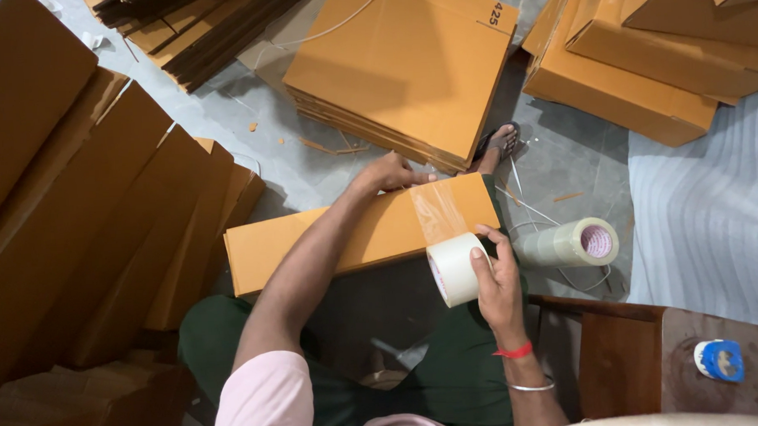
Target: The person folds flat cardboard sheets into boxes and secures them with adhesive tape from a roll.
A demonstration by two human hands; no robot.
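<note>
A long flat brown cardboard box [313, 236] lies across my lap. My left hand [390, 172] presses on its far edge near the right end, fingers on a strip of clear tape [436, 211] stuck across the box. My right hand [497, 278] grips a white roll of clear packing tape [454, 267] at the box's near edge, and the strip runs from the roll up over the cardboard. A red band and a metal bangle circle my right wrist.
A second tape roll [575, 242] lies on the floor to the right. Stacks of flat cartons [407, 61] sit ahead, more cartons [642, 53] at the top right and folded ones [85, 215] on the left. A wooden stool [636, 355] with a blue-white tape roll [720, 360] stands at the lower right.
</note>
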